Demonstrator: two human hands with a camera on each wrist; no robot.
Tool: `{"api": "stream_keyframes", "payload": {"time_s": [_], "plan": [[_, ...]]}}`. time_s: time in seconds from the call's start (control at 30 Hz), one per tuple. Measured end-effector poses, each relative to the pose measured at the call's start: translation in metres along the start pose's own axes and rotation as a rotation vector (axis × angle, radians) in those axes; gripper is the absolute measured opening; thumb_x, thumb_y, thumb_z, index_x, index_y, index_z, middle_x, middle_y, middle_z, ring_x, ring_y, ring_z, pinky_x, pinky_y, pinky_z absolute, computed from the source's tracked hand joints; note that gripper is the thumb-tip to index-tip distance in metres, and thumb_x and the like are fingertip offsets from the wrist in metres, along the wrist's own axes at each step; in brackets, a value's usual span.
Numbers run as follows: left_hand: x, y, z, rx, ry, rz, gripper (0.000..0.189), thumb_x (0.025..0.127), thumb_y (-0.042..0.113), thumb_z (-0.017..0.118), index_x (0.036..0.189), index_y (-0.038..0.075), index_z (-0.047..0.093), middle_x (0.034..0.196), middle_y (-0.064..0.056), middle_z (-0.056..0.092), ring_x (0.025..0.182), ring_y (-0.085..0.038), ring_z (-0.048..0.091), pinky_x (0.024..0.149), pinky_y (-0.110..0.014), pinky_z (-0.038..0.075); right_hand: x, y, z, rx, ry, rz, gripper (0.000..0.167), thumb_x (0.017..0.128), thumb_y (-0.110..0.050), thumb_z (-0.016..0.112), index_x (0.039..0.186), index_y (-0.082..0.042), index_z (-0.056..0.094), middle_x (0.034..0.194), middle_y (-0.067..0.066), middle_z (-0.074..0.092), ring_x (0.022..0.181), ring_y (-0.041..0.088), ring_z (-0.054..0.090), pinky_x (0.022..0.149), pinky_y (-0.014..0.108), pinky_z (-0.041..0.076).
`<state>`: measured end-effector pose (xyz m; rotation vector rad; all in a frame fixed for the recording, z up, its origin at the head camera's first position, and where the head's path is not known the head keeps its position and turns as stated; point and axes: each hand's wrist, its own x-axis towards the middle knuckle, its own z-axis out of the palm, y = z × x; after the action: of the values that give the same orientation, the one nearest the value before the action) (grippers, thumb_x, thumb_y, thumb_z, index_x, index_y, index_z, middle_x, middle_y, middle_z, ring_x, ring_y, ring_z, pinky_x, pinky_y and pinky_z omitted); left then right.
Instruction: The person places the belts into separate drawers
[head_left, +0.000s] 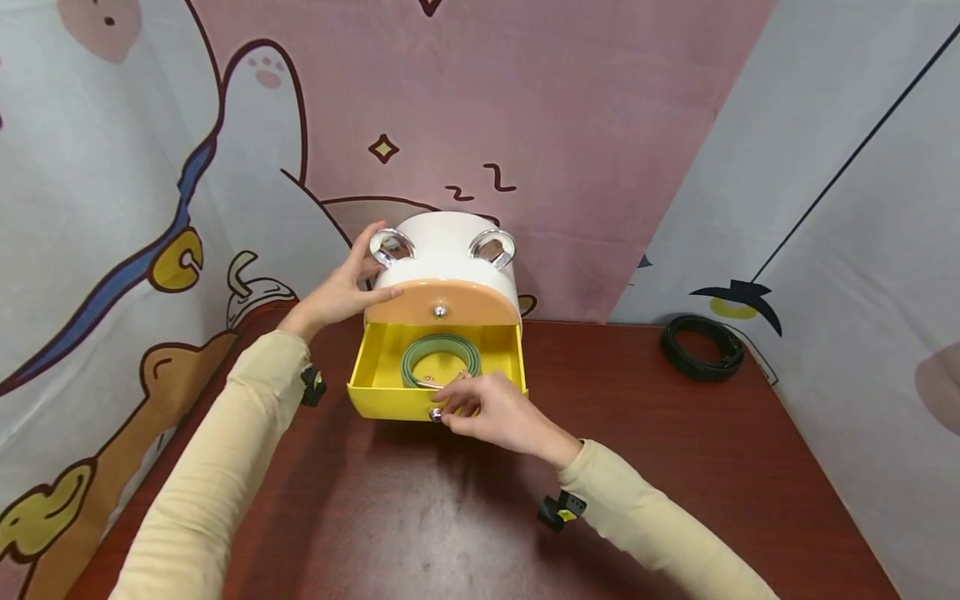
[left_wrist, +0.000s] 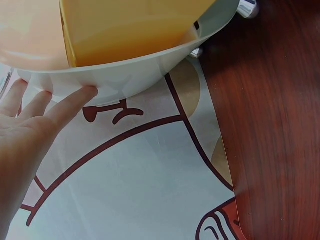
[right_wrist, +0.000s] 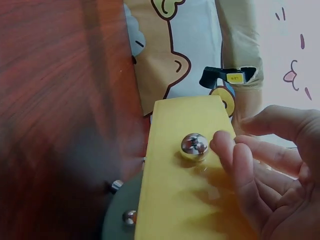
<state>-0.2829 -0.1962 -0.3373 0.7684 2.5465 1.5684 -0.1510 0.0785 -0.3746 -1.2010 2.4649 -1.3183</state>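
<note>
A white frog-shaped drawer box (head_left: 450, 242) stands against the back cloth, with a peach upper drawer (head_left: 472, 302) closed. Its yellow lower drawer (head_left: 390, 404) is pulled out, and inside lies a coiled green belt (head_left: 411, 354) with a buckle. My left hand (head_left: 341, 287) steadies the box's left side, straight fingertips (left_wrist: 82, 94) touching the white wall. At the drawer front, my right hand (head_left: 498, 412) hovers with fingers loosely bent. In the right wrist view its fingertips (right_wrist: 222, 142) lie beside the silver knob (right_wrist: 194, 146), the thumb apart from it.
A coiled black belt (head_left: 701, 348) lies at the back right of the dark red wooden table (head_left: 637, 400). Printed cloth (head_left: 570, 150) hangs behind and along both sides. Two silver rings (head_left: 492, 248) stick up from the front of the box's top.
</note>
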Motion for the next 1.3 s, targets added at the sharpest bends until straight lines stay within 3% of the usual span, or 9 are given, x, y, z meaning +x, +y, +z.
{"api": "stream_keyframes", "payload": {"time_s": [0.3,0.5,0.7,0.87,1.07,1.2,1.3], "plan": [[-0.003,0.001,0.001,0.009,0.010,-0.009,0.095,0.089,0.014,0.071,0.151,0.042,0.005,0.136,-0.019,0.050,0.134,-0.037,0.037,0.109,-0.056,0.024,-0.014,0.008,0.007,-0.006,0.001,0.071,0.034,0.085,-0.002,0.070,0.118,-0.002,0.068,0.104,0.006,0.071,0.085,0.008,0.066,0.073,0.026,0.054],[-0.002,0.001,0.000,0.003,0.004,-0.012,0.096,0.089,0.015,0.072,0.152,0.042,0.004,0.138,-0.019,0.049,0.134,-0.037,0.037,0.109,-0.055,0.024,-0.018,0.016,0.015,0.089,-0.010,0.092,0.039,0.086,0.001,0.068,0.124,-0.004,0.065,0.111,0.008,0.069,0.088,0.014,0.067,0.076,0.025,0.053],[-0.004,0.003,0.001,0.004,0.008,-0.022,0.097,0.090,0.012,0.071,0.153,0.036,0.002,0.138,-0.023,0.048,0.134,-0.040,0.035,0.109,-0.058,0.022,-0.023,0.021,0.023,0.178,0.028,0.081,0.041,0.087,0.003,0.067,0.127,-0.002,0.062,0.114,0.011,0.067,0.093,0.023,0.068,0.079,0.029,0.053],[-0.009,0.018,0.003,0.007,0.000,-0.027,0.096,0.090,0.014,0.070,0.154,0.034,0.002,0.137,-0.024,0.049,0.134,-0.041,0.035,0.107,-0.059,0.024,-0.025,0.025,0.027,0.203,0.060,0.085,0.040,0.087,0.003,0.067,0.127,-0.003,0.063,0.113,0.008,0.068,0.095,0.015,0.067,0.078,0.028,0.054],[-0.004,0.002,0.002,0.016,0.014,-0.025,0.095,0.090,0.020,0.072,0.151,0.046,0.004,0.136,-0.018,0.051,0.134,-0.036,0.037,0.108,-0.057,0.025,-0.022,0.027,0.030,0.219,0.116,0.130,0.036,0.087,0.001,0.066,0.121,-0.009,0.068,0.107,0.001,0.071,0.095,0.009,0.067,0.075,0.028,0.055],[-0.006,0.006,0.003,0.012,0.016,-0.041,0.096,0.090,0.016,0.070,0.153,0.038,0.002,0.139,-0.022,0.048,0.135,-0.039,0.035,0.108,-0.057,0.024,-0.022,0.028,0.035,0.241,0.162,0.136,0.034,0.086,0.003,0.066,0.118,-0.009,0.070,0.105,0.000,0.071,0.093,0.012,0.067,0.074,0.028,0.055],[-0.010,0.018,0.003,0.002,0.011,-0.043,0.095,0.091,0.012,0.069,0.155,0.030,0.001,0.139,-0.026,0.046,0.134,-0.042,0.034,0.108,-0.058,0.024,-0.021,0.030,0.039,0.251,0.197,0.135,0.033,0.086,0.003,0.067,0.116,-0.008,0.070,0.103,0.000,0.072,0.092,0.013,0.068,0.074,0.028,0.055]]}}
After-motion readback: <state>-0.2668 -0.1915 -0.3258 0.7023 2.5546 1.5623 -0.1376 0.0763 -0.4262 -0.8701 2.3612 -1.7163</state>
